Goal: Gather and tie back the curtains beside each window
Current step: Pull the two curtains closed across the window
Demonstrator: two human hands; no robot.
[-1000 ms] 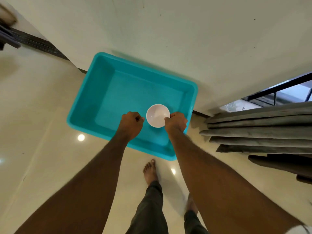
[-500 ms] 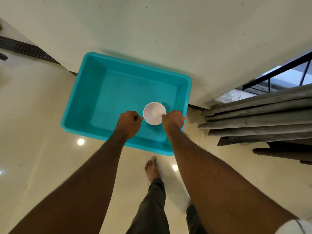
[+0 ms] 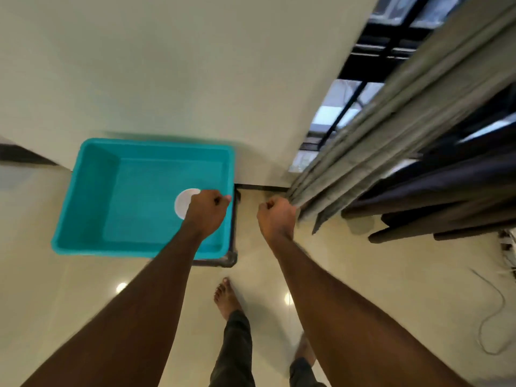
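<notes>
Glossy cream floor (image 3: 69, 289) and a plain cream wall (image 3: 195, 65) frame the scene; a window (image 3: 332, 107) sits at upper right. Grey curtain (image 3: 391, 129) hangs in long pleats just right of the window, its hem near the floor; a darker curtain (image 3: 446, 196) lies beyond it, blurred. Left hand (image 3: 206, 212) is a closed fist over a teal tub (image 3: 92, 191) holding a white bowl (image 3: 183, 203); nothing visible in that grip. Right hand (image 3: 276, 216) is likewise fisted and empty, just beside the grey hem, not touching it as far as can be told. Judgement: fabric is soft, limp, moderately heavy by its length and will slump; gather the pleats about mid-height, encircling the whole bundle with both hands, not at the hem
</notes>
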